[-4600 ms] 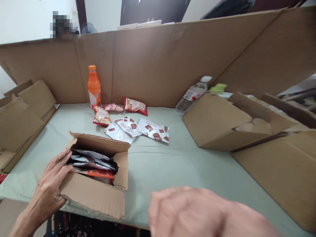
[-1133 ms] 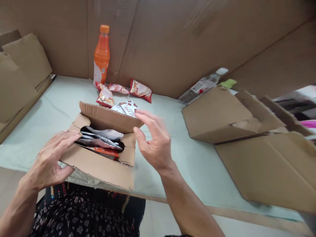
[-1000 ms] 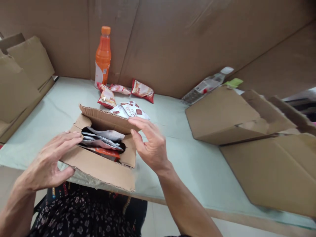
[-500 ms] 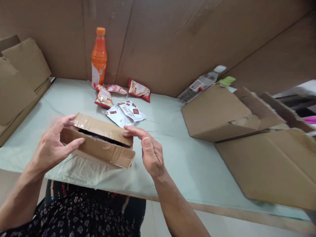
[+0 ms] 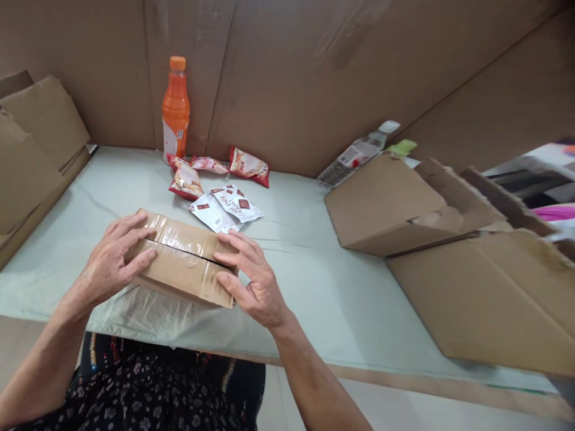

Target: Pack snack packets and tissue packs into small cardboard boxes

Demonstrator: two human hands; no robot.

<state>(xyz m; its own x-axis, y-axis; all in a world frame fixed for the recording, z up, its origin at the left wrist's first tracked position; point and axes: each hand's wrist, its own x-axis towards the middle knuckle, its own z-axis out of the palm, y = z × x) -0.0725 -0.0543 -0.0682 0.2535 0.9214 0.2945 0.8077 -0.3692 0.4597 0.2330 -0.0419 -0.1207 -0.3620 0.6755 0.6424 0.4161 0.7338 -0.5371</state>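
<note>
A small brown cardboard box (image 5: pixel 184 251) with shiny tape on its flaps sits near the table's front edge. Its two top flaps lie almost flat, with a thin dark gap between them. At the box's left end, my left hand (image 5: pixel 114 257) grips it, fingers on the far flap and thumb on the near one. My right hand (image 5: pixel 251 275) grips the right end, with fingertips and thumb pressed on the flaps. Just behind the box lie white sachets (image 5: pixel 236 203) with dark red squares. The inside of the box is hidden.
An orange drink bottle (image 5: pixel 176 114) stands at the back, beside several red-and-white snack packets (image 5: pixel 249 166). A clear bottle (image 5: pixel 354 157) leans behind an open carton (image 5: pixel 381 203) at right, with another carton (image 5: pixel 485 299) nearer. More cardboard (image 5: pixel 40 155) stands at left.
The box's flaps have come down and the gap between them has narrowed. My right hand has moved left onto the flaps, and my left fingers have moved further over the top.
</note>
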